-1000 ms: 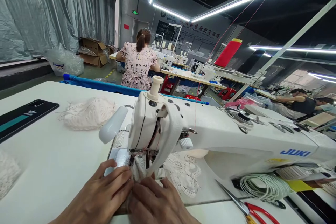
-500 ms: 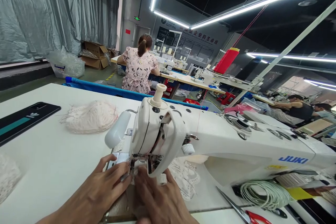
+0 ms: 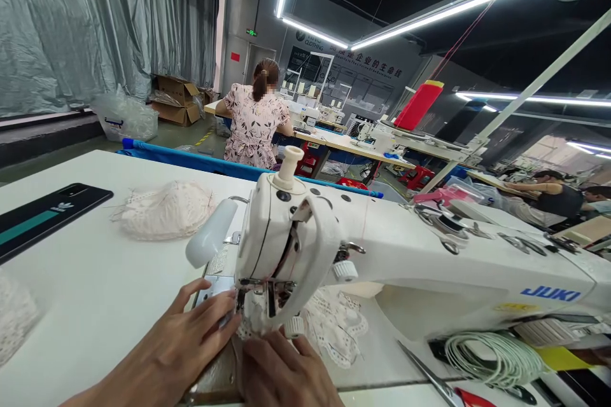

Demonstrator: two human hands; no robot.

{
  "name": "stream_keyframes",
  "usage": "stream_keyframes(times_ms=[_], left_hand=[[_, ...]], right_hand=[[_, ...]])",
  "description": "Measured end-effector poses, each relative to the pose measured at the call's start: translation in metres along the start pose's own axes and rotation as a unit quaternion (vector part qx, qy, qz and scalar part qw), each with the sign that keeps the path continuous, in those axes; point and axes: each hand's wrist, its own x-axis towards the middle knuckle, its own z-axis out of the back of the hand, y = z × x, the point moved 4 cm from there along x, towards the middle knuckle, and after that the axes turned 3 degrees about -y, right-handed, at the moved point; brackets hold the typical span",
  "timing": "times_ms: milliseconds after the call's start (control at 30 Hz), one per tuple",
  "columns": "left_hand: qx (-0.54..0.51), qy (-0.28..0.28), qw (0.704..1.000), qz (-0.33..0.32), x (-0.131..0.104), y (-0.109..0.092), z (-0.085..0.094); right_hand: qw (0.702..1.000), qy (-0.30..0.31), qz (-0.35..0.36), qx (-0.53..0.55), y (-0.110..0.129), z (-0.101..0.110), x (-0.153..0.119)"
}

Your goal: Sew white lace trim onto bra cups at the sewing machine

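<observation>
In front of me stands a white sewing machine (image 3: 429, 267), its needle area partly covered by its own head. White eyelet lace fabric (image 3: 337, 324) lies on the bed to the right of the needle and runs under the head. My left hand (image 3: 191, 337) rests left of the presser foot, fingers stretched out, the tips by the metal plate. Close in front of the needle, my right hand (image 3: 286, 369) has its fingers curled at the lace's near edge; its fingertips are partly hidden.
A bundle of white lace pieces (image 3: 165, 211) and a dark phone (image 3: 52, 219) lie on the left of the table. Red-handled scissors (image 3: 436, 378) and a coil of pale green cord (image 3: 494, 356) sit at the right. A person (image 3: 255, 117) sits at another table ahead.
My right hand has drawn back toward me from under the machine head, its fingers more curled. More lace now shows beside the needle. My left hand has hardly moved.
</observation>
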Motion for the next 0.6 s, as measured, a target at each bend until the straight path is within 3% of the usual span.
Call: stream_keyframes(times_ms=[133, 300, 600], left_hand=[[0.022, 0.019, 1.0, 0.0, -0.005, 0.001, -0.006], [0.026, 0.03, 0.999, 0.005, -0.005, 0.0, -0.003], [0.043, 0.0, 0.999, 0.027, 0.0, -0.002, 0.002]], right_hand=[[0.999, -0.028, 0.014, -0.011, 0.001, 0.001, 0.005], [1.0, -0.017, 0.007, -0.012, 0.001, -0.004, 0.0], [1.0, 0.017, 0.001, -0.023, 0.001, -0.01, -0.002]])
